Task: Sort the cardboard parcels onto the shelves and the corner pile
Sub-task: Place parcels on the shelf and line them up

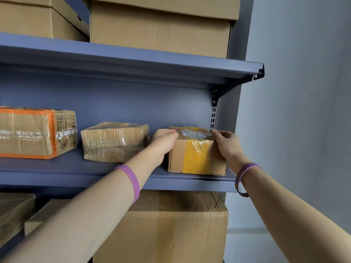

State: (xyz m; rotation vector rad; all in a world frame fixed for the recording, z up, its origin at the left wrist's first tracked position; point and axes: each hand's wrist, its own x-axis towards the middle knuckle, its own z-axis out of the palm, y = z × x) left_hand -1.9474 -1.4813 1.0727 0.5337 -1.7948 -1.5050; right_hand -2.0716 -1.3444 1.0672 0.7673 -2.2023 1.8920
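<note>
Closest to me, two bare forearms reach up from the bottom corners of the frame, each with a smooth purple rubber wristband, the left one (131, 179) flat and snug, the right one (245, 173) hanging loose. Under them at lower centre sits a large plain brown cardboard carton (171, 228), its top creased, with two more brown cardboard boxes (13, 211) at lower left. The left hand (165, 138) curls its fingers over the top left edge of a small squarish cardboard parcel banded with glossy yellow tape (196, 156), and the right hand (227, 142) clasps its top right corner, thumb on top; both grip it. The parcel rests right of centre, near the right end of the matte blue-grey metal middle shelf (95, 179). It carries a white label on top whose print is too small to read. Left of it lies a crumpled cardboard parcel wrapped in shiny clear tape (114, 142), and at the far left a cardboard parcel edged with orange tape (32, 133), printed with white Chinese characters and a round logo I can't make out. Behind the held parcel runs a slotted metal upright (213, 114). Above, the upper blue-grey shelf (133, 59) bears two big lidded cardboard boxes (161, 25). A plain grey wall (303, 111) fills the right side.
</note>
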